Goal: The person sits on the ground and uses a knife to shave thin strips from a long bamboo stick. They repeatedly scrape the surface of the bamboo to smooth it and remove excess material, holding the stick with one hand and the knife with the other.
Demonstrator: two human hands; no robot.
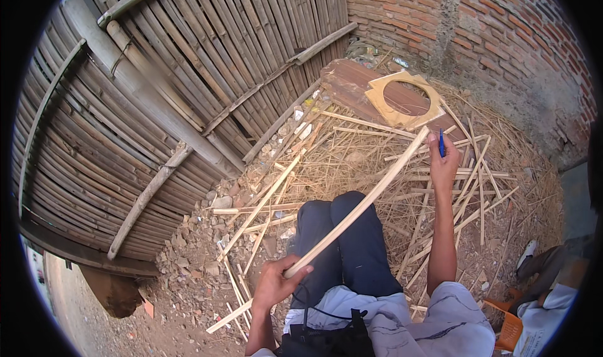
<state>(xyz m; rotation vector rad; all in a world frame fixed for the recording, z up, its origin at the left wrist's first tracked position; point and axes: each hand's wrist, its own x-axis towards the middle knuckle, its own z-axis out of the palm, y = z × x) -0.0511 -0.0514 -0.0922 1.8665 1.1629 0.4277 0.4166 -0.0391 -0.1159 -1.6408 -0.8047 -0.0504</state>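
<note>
A long, pale split-bamboo strip [361,212] slants across my lap, its far end to the right. My left hand [279,280] is closed around the strip near its lower end, thumb on top. My right hand [444,162] is closed on a blue pen [441,142], with the fingertips against the strip's far end. Another pale length [229,317] shows below my left hand; whether it belongs to the same strip I cannot tell.
Loose bamboo strips [480,193] lie on straw to the right, others [267,200] at the left. Ahead, a brown board [342,83] carries a yellowish panel with a round hole [381,105]. A bamboo fence [207,61] and brick wall [483,30] close the corner. Someone sits at right [546,263].
</note>
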